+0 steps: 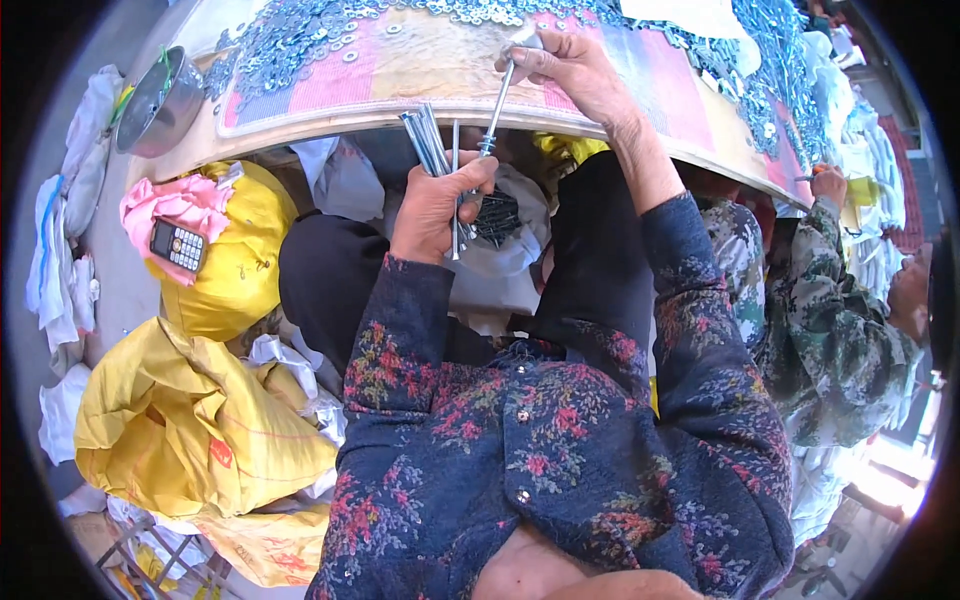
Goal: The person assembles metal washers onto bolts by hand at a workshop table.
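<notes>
My left hand (440, 205) is closed round a bundle of long metal bolts (425, 140) that fan out above and below the fist. Between my two hands runs one more long bolt (500, 100), tilted, with washers or a nut (487, 145) near its lower end by my left thumb. My right hand (575, 70) pinches that bolt's top end at the table edge; a pale grey piece shows at the fingertips, its shape unclear. Beneath my left hand, between my knees, a pale bag (515, 245) holds dark screws or bolts (495, 218).
Washers (300, 60) are heaped along the striped cloth on the table (430, 60), with loose bolts (770, 50) at right. A metal bowl (160, 105) stands at the left corner. A phone (178, 243) rests on a yellow sack (240, 280). At right, a co-worker's hand (828, 185) reaches the table.
</notes>
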Demonstrator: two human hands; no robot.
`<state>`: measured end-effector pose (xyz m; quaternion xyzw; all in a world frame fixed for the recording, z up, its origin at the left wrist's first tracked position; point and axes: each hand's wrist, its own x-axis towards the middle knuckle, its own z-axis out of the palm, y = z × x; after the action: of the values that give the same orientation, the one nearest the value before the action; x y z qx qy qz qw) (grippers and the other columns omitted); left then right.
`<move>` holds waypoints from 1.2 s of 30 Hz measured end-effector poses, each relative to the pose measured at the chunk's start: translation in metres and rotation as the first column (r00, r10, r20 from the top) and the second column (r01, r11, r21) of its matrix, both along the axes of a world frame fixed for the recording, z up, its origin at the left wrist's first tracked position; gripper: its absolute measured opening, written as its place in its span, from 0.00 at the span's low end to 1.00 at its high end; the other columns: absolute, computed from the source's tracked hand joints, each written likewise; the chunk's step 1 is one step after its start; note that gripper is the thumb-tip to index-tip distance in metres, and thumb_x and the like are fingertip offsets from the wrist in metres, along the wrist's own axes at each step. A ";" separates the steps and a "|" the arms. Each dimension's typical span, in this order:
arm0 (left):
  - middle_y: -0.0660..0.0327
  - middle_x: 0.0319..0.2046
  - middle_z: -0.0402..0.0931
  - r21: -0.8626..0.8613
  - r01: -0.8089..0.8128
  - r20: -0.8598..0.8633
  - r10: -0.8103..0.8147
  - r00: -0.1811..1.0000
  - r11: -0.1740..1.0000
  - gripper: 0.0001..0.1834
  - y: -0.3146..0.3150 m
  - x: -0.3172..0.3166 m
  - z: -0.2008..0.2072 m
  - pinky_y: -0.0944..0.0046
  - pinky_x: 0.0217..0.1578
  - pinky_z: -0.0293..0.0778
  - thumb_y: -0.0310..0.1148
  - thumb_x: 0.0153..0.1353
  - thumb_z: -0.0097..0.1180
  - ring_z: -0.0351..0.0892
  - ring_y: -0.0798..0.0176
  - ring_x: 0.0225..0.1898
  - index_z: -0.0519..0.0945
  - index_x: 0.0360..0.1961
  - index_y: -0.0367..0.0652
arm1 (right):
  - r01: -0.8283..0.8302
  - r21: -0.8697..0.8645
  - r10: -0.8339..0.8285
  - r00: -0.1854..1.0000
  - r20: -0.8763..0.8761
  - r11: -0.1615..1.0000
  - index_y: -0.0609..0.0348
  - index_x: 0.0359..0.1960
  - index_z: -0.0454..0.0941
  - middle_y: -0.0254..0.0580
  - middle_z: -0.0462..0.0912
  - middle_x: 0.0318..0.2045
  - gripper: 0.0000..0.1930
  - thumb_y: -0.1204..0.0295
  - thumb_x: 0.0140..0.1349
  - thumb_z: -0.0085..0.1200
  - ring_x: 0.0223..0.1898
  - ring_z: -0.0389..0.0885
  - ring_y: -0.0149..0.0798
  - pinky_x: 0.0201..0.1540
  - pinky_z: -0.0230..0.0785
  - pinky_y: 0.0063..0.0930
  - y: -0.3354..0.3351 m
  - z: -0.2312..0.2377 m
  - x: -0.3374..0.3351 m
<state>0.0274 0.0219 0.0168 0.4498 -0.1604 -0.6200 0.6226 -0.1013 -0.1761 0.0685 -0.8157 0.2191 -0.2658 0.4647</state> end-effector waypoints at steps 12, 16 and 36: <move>0.60 0.24 0.76 -0.090 -0.268 -0.141 0.254 0.957 0.959 0.05 0.006 0.025 -0.003 0.77 0.13 0.57 0.23 0.56 0.62 0.64 0.76 0.13 0.78 0.33 0.35 | 0.268 -0.406 -0.380 0.897 -0.227 0.874 0.61 0.34 0.82 0.59 0.80 0.26 0.20 0.53 0.62 0.54 0.29 0.81 0.51 0.36 0.71 0.43 0.080 -0.004 0.046; 0.59 0.23 0.77 -0.111 -0.338 -0.195 0.313 0.930 0.935 0.05 0.008 0.029 -0.002 0.76 0.13 0.58 0.23 0.56 0.61 0.65 0.76 0.13 0.79 0.33 0.34 | 0.462 -0.546 -0.516 0.854 0.063 0.699 0.60 0.31 0.80 0.52 0.80 0.28 0.14 0.61 0.64 0.51 0.32 0.79 0.50 0.37 0.70 0.42 0.092 -0.026 0.052; 0.59 0.28 0.79 -0.206 -0.309 -0.175 0.276 0.945 0.929 0.05 0.008 0.039 -0.016 0.71 0.20 0.69 0.26 0.60 0.58 0.73 0.71 0.22 0.78 0.35 0.34 | 0.204 -0.763 -0.423 0.901 -0.099 0.613 0.59 0.36 0.78 0.47 0.81 0.41 0.13 0.75 0.45 0.57 0.38 0.78 0.47 0.41 0.72 0.37 0.121 -0.003 0.078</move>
<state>0.0662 0.0303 0.0008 0.3479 -0.1172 -0.5280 0.7658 -0.0238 -0.0555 0.0651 -0.9088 0.2947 -0.2953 0.0075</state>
